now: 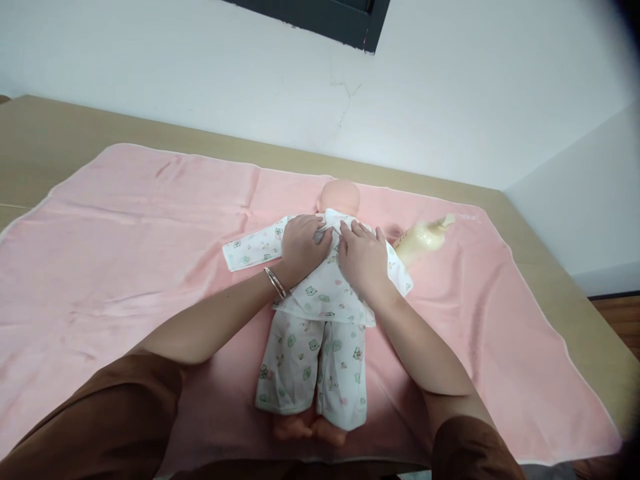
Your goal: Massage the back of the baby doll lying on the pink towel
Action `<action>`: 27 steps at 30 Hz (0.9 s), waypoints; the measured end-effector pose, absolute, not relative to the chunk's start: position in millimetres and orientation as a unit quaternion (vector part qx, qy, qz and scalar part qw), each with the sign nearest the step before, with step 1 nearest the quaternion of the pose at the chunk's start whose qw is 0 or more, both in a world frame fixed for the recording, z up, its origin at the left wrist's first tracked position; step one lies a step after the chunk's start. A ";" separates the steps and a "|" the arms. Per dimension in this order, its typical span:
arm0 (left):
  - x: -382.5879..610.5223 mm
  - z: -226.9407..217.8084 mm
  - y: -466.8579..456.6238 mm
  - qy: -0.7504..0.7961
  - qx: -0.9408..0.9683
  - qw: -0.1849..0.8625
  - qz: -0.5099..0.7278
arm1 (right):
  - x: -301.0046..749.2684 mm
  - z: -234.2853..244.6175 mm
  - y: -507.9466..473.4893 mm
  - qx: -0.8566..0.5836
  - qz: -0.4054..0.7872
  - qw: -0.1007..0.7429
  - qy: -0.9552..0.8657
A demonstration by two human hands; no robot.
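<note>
A baby doll lies stretched out in the middle of a pink blanket, its bald head at the far end and its bare feet toward me. It wears a white printed shirt and matching trousers. At the shirt's collar, my left hand has its thumb and fingers closed on a fold of the cloth. Beside it, my right hand rests on the upper shirt with its fingers spread. The sleeve on the left lies straight out; the one on the right is partly covered by my hand.
A cream-coloured baby bottle lies on the blanket, just right of the doll. The creased pink blanket covers much of the wooden table. Behind the table stands a white wall with a dark frame.
</note>
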State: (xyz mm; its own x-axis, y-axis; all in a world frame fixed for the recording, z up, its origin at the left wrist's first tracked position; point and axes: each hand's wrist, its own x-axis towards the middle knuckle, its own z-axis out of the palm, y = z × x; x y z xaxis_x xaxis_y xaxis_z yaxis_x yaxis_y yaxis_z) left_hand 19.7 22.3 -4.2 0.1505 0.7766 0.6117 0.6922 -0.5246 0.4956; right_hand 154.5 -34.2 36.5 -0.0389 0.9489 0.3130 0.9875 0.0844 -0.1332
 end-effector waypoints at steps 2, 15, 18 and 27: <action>20.0 -4.1 23.8 0.493 0.758 0.050 0.425 | 158.0 34.7 -29.5 -0.678 -0.044 0.169 -0.714; 18.7 -6.1 27.9 0.412 0.790 0.027 0.453 | 165.2 26.5 -17.9 -0.648 -0.023 0.226 -0.727; 18.6 -6.8 25.0 0.411 0.782 0.010 0.469 | 163.4 24.9 -22.6 -0.636 -0.037 0.254 -0.728; 19.6 -3.7 26.9 0.487 0.763 0.076 0.418 | 167.4 18.0 -14.3 -0.661 0.008 0.298 -0.689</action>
